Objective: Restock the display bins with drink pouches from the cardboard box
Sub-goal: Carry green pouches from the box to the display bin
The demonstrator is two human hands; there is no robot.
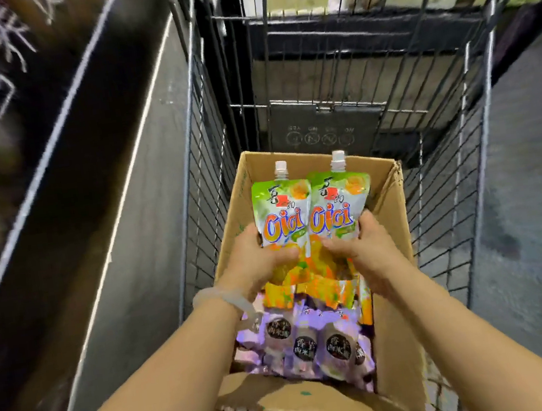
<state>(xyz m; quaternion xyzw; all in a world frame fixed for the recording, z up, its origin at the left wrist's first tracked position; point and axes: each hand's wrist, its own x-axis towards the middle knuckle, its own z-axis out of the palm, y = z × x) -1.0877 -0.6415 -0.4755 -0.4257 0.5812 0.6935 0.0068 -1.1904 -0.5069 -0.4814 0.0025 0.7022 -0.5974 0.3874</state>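
Hands: your left hand (pixel 262 258) and right hand (pixel 365 248) are both closed, side by side, each around the lower half of a pouch.

Left grip: fingers wrapped on a green and orange foil drink pouch with a white screw cap (pixel 279 211), held upright, cap pointing away from you.

Right grip: the same hold on a matching green and orange foil pouch (pixel 338 203); the two pouches touch along their inner edges.

Why held so: gripping low probably keeps the printed fronts facing you and the caps clear, ready to carry as a pair to a bin.

Below your grip: an open brown cardboard box (pixel 392 275) sits under both hands; the pouches in your hands are lifted above its contents.

Left in the box: more orange and green pouches (pixel 328 287) lie just under your wrists, and purple foil pouches with dark round labels (pixel 319 344) lie nearer your body.

Around the box: it rests inside a grey wire shopping cart (pixel 209 165), whose mesh walls rise on both sides of your hands.

Left wrist: a pale bead bracelet (pixel 219 295).

Beyond your left hand: a dark display panel (pixel 8 102), blurred; no bin shows clearly.

In the way: cart walls and raised box flaps (pixel 394 185) hem in the lift, so rising straight up looks safest.
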